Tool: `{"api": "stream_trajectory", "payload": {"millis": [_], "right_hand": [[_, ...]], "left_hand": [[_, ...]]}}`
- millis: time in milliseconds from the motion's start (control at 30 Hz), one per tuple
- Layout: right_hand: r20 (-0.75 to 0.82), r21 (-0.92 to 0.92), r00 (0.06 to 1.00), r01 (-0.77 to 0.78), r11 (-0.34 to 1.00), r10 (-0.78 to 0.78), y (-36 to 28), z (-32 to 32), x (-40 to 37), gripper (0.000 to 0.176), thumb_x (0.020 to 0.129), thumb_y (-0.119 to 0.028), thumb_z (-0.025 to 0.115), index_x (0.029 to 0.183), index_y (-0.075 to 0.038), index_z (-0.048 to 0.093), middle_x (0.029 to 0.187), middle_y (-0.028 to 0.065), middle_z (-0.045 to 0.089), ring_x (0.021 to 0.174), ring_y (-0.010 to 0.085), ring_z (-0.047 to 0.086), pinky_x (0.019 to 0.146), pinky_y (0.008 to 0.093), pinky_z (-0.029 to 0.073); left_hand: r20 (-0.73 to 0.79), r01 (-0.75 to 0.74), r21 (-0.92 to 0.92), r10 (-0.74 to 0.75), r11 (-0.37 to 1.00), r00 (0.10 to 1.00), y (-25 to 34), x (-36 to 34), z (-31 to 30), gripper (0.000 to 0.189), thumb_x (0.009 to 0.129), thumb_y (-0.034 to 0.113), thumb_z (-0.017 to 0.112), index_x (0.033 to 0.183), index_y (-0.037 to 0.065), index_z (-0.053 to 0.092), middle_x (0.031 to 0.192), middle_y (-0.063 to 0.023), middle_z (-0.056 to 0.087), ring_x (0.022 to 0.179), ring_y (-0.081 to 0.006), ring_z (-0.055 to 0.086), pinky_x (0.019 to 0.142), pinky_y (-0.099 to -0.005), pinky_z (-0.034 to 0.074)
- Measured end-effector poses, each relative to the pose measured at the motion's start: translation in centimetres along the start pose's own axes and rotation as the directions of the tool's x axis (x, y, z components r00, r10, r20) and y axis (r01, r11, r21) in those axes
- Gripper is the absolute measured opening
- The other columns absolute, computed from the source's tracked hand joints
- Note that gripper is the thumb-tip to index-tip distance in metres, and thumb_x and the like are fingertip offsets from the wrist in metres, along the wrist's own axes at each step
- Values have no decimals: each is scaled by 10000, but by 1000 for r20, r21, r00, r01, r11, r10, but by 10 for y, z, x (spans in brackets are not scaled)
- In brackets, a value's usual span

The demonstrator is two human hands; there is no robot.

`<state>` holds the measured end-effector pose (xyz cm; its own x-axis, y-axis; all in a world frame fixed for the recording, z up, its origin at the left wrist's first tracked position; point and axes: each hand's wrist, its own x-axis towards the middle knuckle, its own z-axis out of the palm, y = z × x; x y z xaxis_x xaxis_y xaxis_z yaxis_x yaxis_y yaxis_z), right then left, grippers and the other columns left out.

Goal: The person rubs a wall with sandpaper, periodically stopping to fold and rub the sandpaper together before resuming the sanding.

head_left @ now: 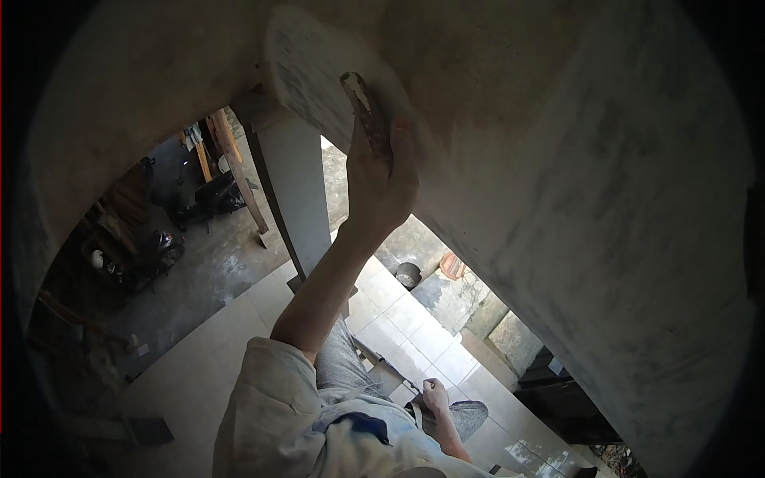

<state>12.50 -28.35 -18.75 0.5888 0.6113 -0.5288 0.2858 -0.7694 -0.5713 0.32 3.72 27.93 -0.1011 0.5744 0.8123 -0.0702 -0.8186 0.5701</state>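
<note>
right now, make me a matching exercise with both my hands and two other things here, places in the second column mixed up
Things
1. left hand
2. right hand
3. black bucket
4. motorbikes

Places
A. just past the pale tiles
B. raised, around a worn handle
C. on the grey floor, far left
D. low, near a knee

Pairs: 1-B, 2-D, 3-A, 4-C
</note>
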Motion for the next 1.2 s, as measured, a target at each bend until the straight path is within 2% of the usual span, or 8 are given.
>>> {"api": "stream_trajectory", "payload": {"millis": [167,300,433,600,700,767,833,1200], "right_hand": [[-50,-30,998,23,999,-24,7,7,3,366,853,-328,510,1046,-61,668,966,186,680,968,330,642,863,391,481],[22,-69,999,-30,997,32,-19,-6,-7,400,849,-353,488,1106,-99,661,1093,187,657,1077,331,605,957,403,433],[-13,-67,1000,19,998,-20,-7,-1,-1,387,843,-344,507,1053,-61,668,986,194,679,979,336,640,872,391,481],[-38,17,999,32,999,-31,8,10,8,365,847,-307,505,1041,-44,666,969,191,682,939,327,651,844,379,490],[-57,-43,997,50,998,-53,-7,3,0,364,844,-300,511,1026,-26,667,923,190,684,907,312,657,825,371,493],[6,-22,1000,4,1000,-4,-5,2,9,394,846,-326,498,1074,-51,662,1039,202,663,1013,336,625,901,394,465],[61,44,997,-46,998,43,3,5,12,414,847,-339,485,1093,-57,661,1092,216,651,1063,352,610,934,410,454],[7,32,1000,-24,999,23,8,5,9,404,842,-332,512,1072,-37,666,1021,198,672,1001,327,633,893,389,471]], "left_hand": [[51,156,167,-167,974,985,21,52,-5,549,961,145,463,1356,-182,266,1257,-323,486,977,-354,624,823,-363,492],[55,-333,276,331,902,942,17,2,17,508,965,133,422,1357,-169,308,1266,-316,483,991,-385,590,851,-399,477],[-23,-263,189,272,946,962,14,39,4,481,997,193,342,1383,-94,350,1368,-328,413,1249,-431,458,1030,-401,391],[-28,-291,284,311,914,950,15,64,4,404,959,79,437,1277,-167,402,677,-217,573,540,-282,571,539,-363,469],[19,-455,239,464,858,886,-3,27,5,398,954,80,458,1289,-130,408,606,-137,520,494,-247,525,488,-340,415],[71,-382,143,375,913,924,-3,12,-1,391,949,70,471,1291,-111,415,585,-100,495,471,-208,488,468,-316,387],[156,-13,53,4,998,988,14,4,-14,373,947,65,477,1281,-95,436,597,-93,503,485,-186,489,475,-304,388],[179,-173,675,68,717,981,-30,98,-67,440,922,110,462,1320,-73,427,833,-197,639,686,-341,630,658,-438,510]]}}
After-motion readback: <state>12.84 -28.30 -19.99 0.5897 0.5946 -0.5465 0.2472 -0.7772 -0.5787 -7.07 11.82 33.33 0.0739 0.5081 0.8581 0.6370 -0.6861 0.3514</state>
